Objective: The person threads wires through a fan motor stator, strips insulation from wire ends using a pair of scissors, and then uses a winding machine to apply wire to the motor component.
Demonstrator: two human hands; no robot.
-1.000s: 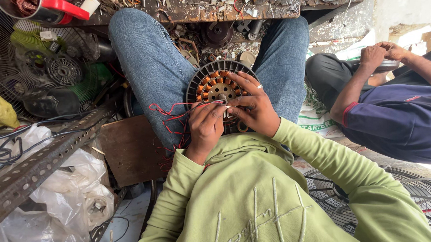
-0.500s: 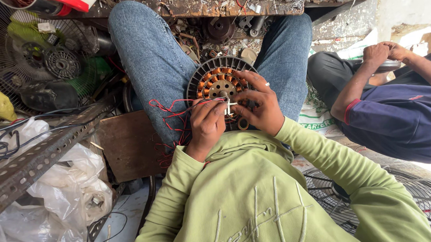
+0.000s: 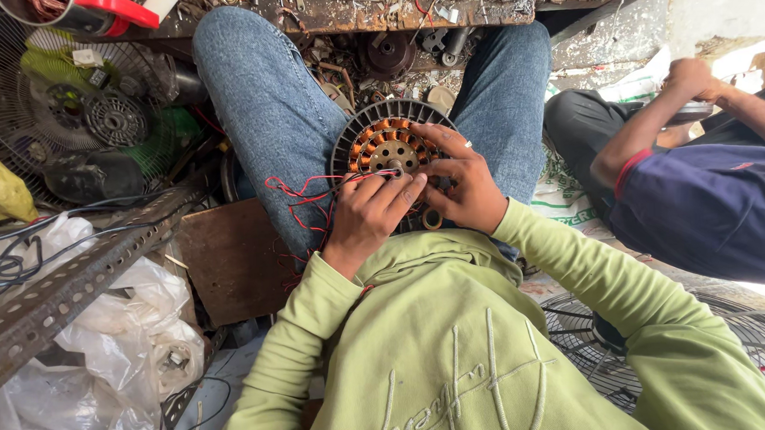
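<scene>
- My left hand [image 3: 369,216] pinches the red wires [image 3: 299,197] against the near edge of the motor stator [image 3: 385,149]; fingers closed on the wires.
- My right hand [image 3: 459,185] stays clamped on the stator's right rim, fingers curled over the black fins.
- Versus half a second ago: both hands in nearly the same spot, left fingertips shifted slightly inward over the copper coils; stator unchanged.
- Stator rests on my lap between my jeans-clad knees [image 3: 263,99], just beyond my grip.
- Left of grip: brown board [image 3: 228,258], perforated metal angle bar [image 3: 63,284], white plastic bags [image 3: 77,379], a dismantled fan [image 3: 63,110] further out.
- Beyond grip: cluttered workbench edge [image 3: 372,10] with scraps.
- Right of grip: another person's arm [image 3: 657,122], blue sleeve; a fan guard [image 3: 756,352] on the floor nearer me.
</scene>
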